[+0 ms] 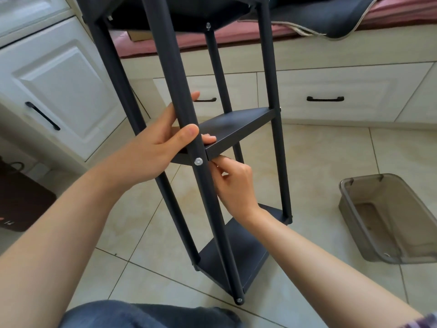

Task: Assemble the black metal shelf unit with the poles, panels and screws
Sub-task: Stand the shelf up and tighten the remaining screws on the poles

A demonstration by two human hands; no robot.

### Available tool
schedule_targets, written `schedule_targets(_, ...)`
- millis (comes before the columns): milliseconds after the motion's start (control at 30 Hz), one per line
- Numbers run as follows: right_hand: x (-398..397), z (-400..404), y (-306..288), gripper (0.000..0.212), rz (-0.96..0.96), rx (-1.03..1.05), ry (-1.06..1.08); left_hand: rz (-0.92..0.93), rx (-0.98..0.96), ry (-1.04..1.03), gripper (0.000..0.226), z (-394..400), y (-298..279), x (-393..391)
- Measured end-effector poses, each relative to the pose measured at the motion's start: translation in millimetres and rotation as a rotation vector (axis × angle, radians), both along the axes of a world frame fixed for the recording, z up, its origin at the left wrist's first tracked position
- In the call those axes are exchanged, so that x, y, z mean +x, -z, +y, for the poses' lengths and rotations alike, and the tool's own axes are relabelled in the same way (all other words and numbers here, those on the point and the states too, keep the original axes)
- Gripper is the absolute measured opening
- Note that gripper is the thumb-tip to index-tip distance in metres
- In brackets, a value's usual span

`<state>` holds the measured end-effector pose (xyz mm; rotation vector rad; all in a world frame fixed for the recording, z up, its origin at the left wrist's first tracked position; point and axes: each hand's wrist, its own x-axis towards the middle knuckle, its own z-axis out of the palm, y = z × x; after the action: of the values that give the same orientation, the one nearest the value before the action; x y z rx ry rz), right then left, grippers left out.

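Observation:
The black metal shelf unit stands upright on the tiled floor, with a bottom panel (236, 259), a middle panel (233, 125) and a top panel (179, 13) between black poles. My left hand (163, 147) grips the near pole (179, 95) just above the middle panel, thumb across its front. A silver screw (198, 161) sits in this pole at the panel's corner. My right hand (233, 183) is under the middle panel's near corner, fingers curled and pinching at its underside beside the pole. What the fingers pinch is hidden.
A translucent grey plastic bin (387, 218) lies on the floor at the right. White cabinet doors (63, 91) stand at the left, white drawers (326, 95) with black handles behind. A dark bag (21, 200) is at the far left. My knee (142, 316) is below.

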<state>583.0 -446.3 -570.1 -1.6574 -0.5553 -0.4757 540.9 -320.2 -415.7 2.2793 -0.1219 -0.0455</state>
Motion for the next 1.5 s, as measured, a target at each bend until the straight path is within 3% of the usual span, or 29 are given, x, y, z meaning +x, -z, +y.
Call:
schedule_targets(400,8,16,4,0.007,-0.147,-0.003,0.000,-0.023,0.037,0.020,0.066,-5,-1,4)
schedule_targets(900,9,-8,10,0.015,-0.108,-0.034,0.036,0.005,0.034,0.016,0.070,-7,-5,4)
schedule_targets(1100,12,-48,-17,0.013,-0.115,-0.294,-0.054,0.035,0.010,-0.008,0.051,-11,-8,0)
schedule_targets(1333,20,-118,-81,0.023,-0.128,-1.029,-0.302,0.048,-0.003,-0.003,0.051,-15,-9,-2)
schedule_targets(1500,31,-173,-92,0.019,0.067,-1.167,-0.322,0.049,-0.015,0.003,0.055,-22,-8,1)
